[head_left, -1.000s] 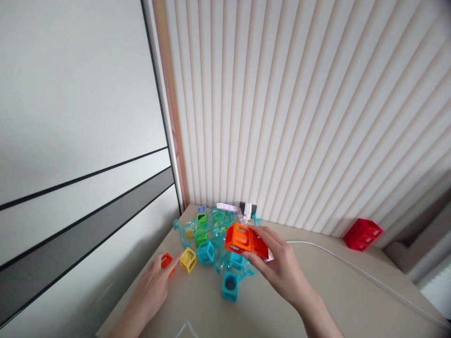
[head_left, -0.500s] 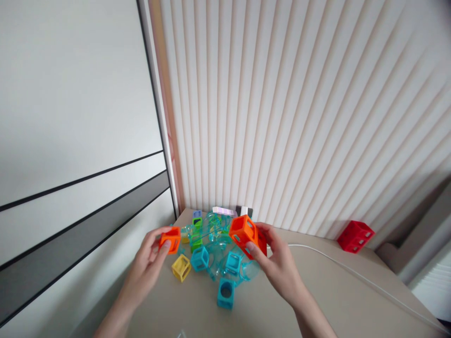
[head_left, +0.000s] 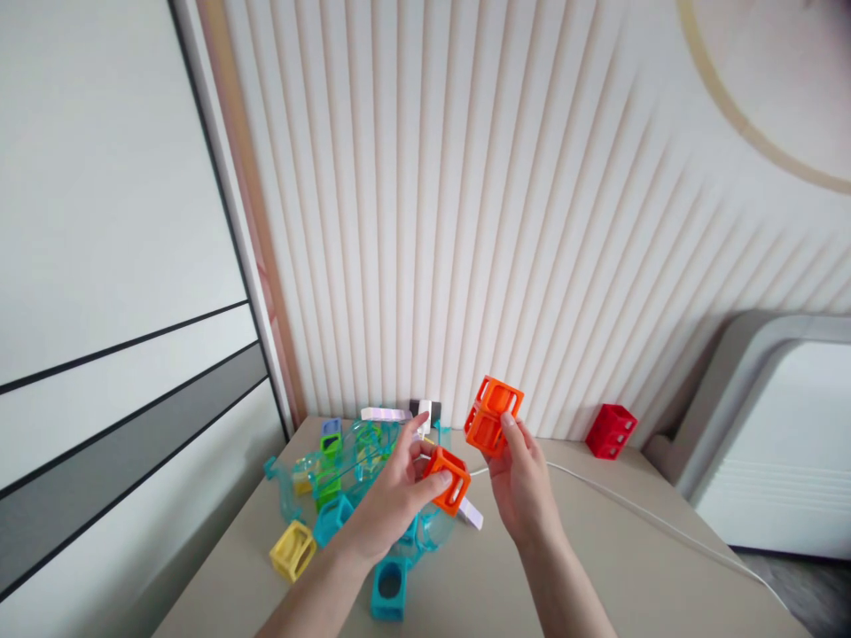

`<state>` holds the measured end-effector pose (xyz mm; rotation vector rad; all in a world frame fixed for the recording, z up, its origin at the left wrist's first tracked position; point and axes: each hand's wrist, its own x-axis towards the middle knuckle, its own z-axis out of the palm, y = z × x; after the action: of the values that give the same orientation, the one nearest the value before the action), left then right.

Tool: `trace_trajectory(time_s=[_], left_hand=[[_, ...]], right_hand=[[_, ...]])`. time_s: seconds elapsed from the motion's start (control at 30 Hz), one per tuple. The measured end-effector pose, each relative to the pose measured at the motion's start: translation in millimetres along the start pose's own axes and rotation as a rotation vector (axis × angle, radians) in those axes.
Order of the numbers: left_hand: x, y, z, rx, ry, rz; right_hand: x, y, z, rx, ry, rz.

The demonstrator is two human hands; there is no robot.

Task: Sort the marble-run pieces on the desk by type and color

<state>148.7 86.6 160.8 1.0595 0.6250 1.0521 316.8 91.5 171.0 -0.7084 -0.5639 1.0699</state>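
My left hand is closed around a single orange hollow cube, held above the table. My right hand grips a double orange cube block, standing upright just right of and above the single cube. The two orange pieces are close together but apart. Below my hands lies a pile of coloured hollow cubes and clear teal track pieces, with a yellow cube and a teal cube at the near side.
A red cube block stands at the back right by the ribbed wall. A white cable runs across the beige table. A white rounded unit is at the right; a small white adapter sits at the wall.
My left hand carried the single orange cube from the left across to beside the double block. My right hand raised the block upright. The view shifted right.
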Motion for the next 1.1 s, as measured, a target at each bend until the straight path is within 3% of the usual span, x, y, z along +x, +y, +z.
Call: trace_trajectory(time_s=[0.17,0.6,0.8,0.9,1.1], left_hand=[[11,-6,6.6,-0.038,0.032,-0.006],[13,-16,12.8,-0.102,0.038,0.042],[11,-10,7.7,0.002,-0.005,0.041],[12,-6,8.3,0.06,0.052,0.061],[15,0,11.7,-0.093,0.087,0.077]], right_hand=[[0,-2,0,0.023,0.0,-0.051],[-14,7,7,-0.124,-0.104,-0.014],[-12,9,1,-0.249,-0.172,-0.026],[-14,4,0,-0.335,-0.241,-0.028],[-15,0,6,-0.393,-0.337,0.057]])
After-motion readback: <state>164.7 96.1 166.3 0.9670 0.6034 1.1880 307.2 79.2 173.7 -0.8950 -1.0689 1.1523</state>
